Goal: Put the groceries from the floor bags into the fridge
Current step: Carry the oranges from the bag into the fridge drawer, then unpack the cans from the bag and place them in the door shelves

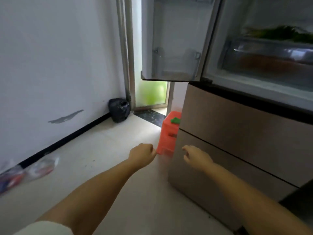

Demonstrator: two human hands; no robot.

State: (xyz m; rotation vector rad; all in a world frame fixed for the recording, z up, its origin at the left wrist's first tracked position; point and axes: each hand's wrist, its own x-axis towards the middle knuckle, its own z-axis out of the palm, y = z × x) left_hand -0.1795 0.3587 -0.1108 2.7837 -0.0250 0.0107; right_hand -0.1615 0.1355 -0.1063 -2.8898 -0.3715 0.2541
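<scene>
The fridge (237, 133) fills the right of the frame, its upper left door (176, 41) swung open, beige lower drawers shut. Inside, upper right, greens (279, 33) lie on a shelf above a clear crisper (267, 60). Clear bags (25, 172), blurred, with red and blue contents, lie on the floor at lower left against the wall.

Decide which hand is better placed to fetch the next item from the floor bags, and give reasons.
Left, probably. The bags lie by the wall on the left, on the left hand's side. The right hand hangs by the fridge. Both hold nothing.
</scene>
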